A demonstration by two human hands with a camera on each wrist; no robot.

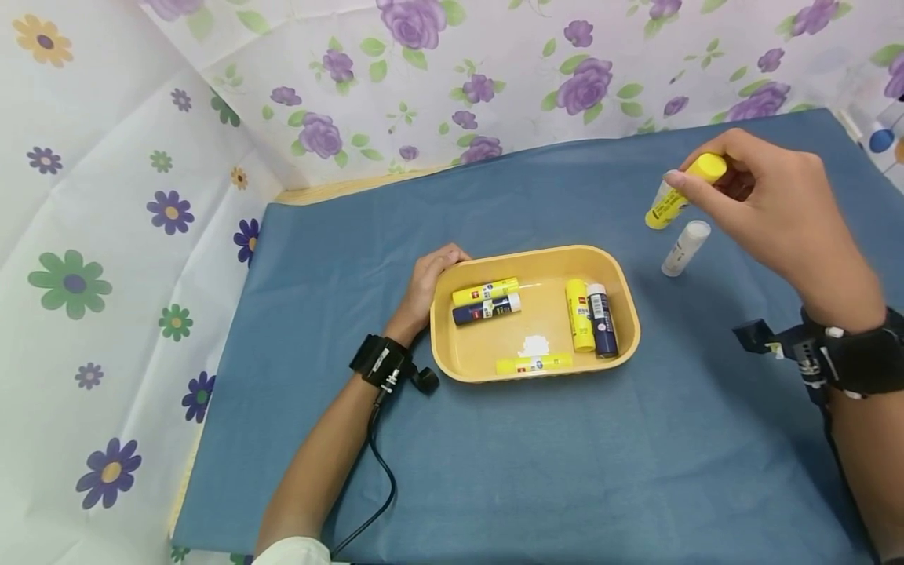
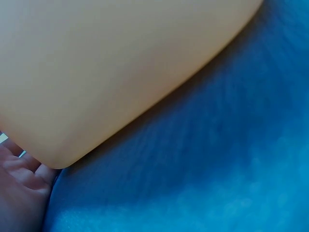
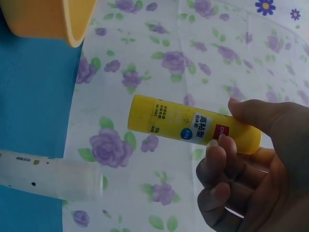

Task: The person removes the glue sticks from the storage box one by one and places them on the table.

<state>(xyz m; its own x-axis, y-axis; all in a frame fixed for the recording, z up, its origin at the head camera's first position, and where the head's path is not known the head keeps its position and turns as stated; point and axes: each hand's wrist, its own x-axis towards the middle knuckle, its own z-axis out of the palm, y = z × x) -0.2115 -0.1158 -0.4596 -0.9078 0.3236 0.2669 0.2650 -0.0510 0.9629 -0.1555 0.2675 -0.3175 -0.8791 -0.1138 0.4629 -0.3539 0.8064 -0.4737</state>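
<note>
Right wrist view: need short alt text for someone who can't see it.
A right hand grips a yellow glue stick near one end, holding it nearly crosswise in the frame. A whitish tube is at lower left and part of a yellow-orange tray at upper left, with blue cloth and a purple-flowered sheet behind.

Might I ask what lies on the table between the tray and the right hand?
In the head view, a white tube stands between the tray and the right hand.

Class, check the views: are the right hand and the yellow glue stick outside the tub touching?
Touching. The right wrist view shows the right hand pinching the yellow glue stick between thumb and fingers.
</note>
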